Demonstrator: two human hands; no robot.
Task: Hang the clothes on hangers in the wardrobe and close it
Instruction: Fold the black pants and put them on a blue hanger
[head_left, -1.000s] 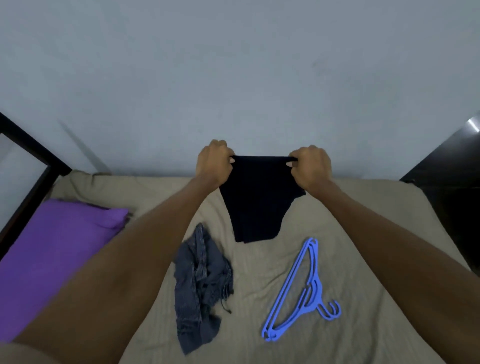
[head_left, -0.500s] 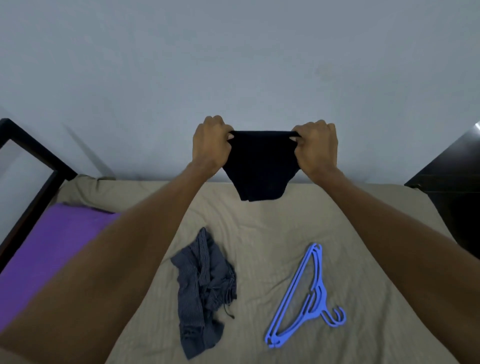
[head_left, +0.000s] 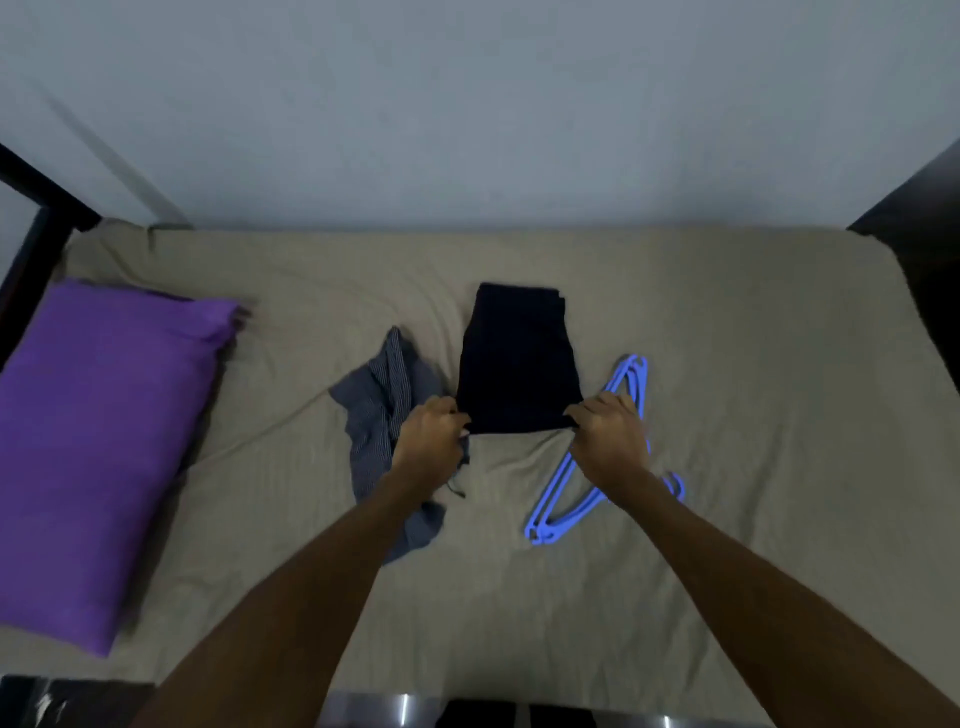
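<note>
Lowered from mid-air onto the beige-sheeted bed (head_left: 727, 322) — dark navy folded garment (head_left: 517, 358), near edge pinched by left hand (head_left: 428, 447) and right hand (head_left: 608, 436). Between crumpled grey striped cloth (head_left: 382, 410) and blue plastic hangers (head_left: 631, 379). Purple pillow (head_left: 98, 436) far left.

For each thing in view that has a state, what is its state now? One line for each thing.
black garment: laid flat on the bed, near edge pinched at both corners
left hand: pinches the near left corner
right hand: pinches the near right corner
grey striped garment: crumpled on the bed
blue hangers: lying on the bed, unused
</note>
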